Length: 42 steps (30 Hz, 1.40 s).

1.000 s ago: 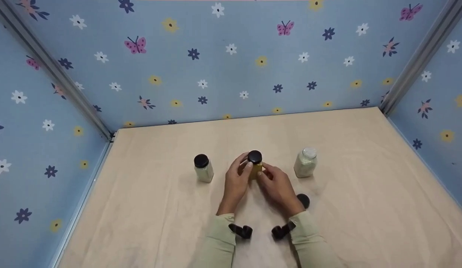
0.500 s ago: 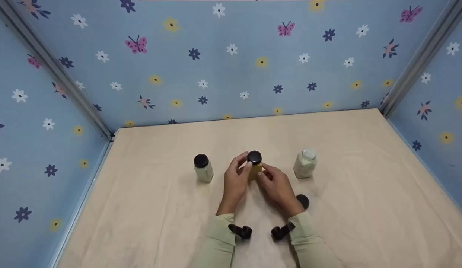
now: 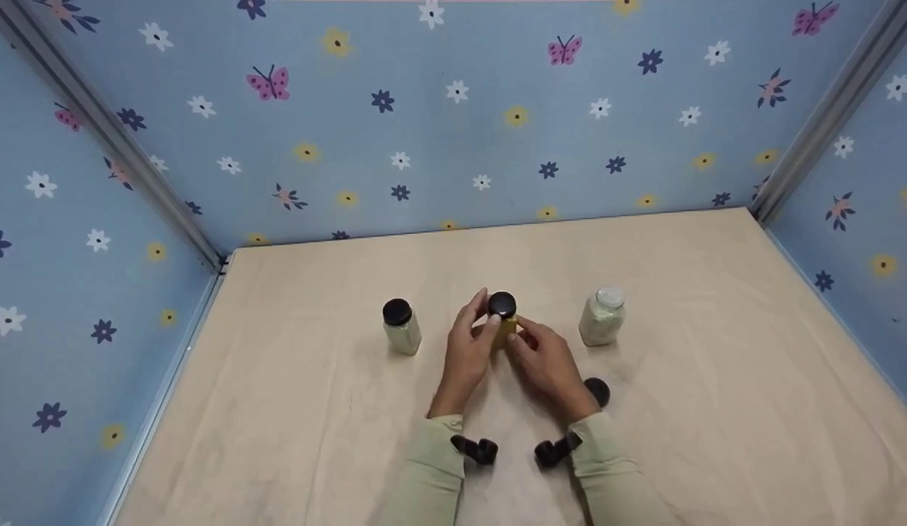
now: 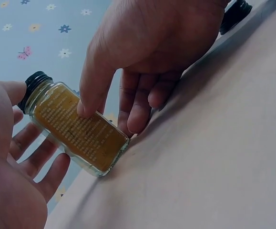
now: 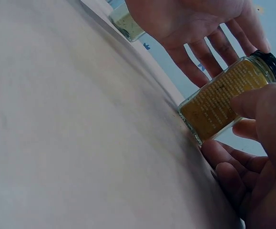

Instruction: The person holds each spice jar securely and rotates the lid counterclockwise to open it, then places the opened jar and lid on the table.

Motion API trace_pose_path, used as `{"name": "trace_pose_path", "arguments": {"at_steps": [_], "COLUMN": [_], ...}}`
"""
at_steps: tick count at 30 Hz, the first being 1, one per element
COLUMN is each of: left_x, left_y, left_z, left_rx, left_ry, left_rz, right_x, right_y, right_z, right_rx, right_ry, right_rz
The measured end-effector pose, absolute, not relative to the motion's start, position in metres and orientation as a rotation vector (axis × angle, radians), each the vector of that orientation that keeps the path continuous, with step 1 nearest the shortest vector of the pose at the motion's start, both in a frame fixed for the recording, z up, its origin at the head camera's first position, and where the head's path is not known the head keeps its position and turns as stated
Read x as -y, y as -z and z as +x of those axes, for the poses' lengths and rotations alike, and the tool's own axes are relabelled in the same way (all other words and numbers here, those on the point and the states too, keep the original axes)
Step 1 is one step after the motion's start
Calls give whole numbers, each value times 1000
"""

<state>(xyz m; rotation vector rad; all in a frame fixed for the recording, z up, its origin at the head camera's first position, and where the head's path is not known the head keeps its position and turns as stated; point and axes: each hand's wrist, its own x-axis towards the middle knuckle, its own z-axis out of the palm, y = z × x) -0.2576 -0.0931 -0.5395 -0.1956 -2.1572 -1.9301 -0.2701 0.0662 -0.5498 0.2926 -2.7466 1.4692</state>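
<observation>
Between the two hands a glass jar of yellow-brown contents [image 3: 506, 334] stands on the table, its black lid [image 3: 502, 304] on. The left hand [image 3: 468, 356] holds it near the top, thumb on the lid's near side and fingers behind. Lower on the glass, the right hand [image 3: 549, 365] pinches the jar with its thumb and fingers. In the left wrist view, printed text shows on the jar [image 4: 80, 126]. The right wrist view shows the right thumb across the front of the jar [image 5: 214, 105].
A black-lidded jar with pale contents [image 3: 403, 337] stands to the left. To the right is a pale jar [image 3: 601, 321] without a black lid. A loose black lid [image 3: 598, 392] lies beside the right wrist, partly hidden. Patterned walls [image 3: 453, 131] border the table [image 3: 278, 365].
The view has shifted slightly. Both hands keep their hold on the jar, with hardly any movement.
</observation>
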Motion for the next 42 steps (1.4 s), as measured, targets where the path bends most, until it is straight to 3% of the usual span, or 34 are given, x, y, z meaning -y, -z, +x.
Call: {"name": "trace_pose_path", "arguments": {"at_steps": [16,26,42], "left_x": [91,93,96], "left_y": [538,505,542], "left_z": [-261,-241,-263], "left_rx": [2152,2097,2056], "left_ry": [1920,1971,1983], "left_rz": [-202,-232,-223], "right_x": [-68,-67,-67], "right_y": [548,548,548], "right_z": [-271,-270,-269], "right_rx": [2707,2730,2719], "right_ry": [-1475,-1481,-1494], "right_rz": [356,321,322]}}
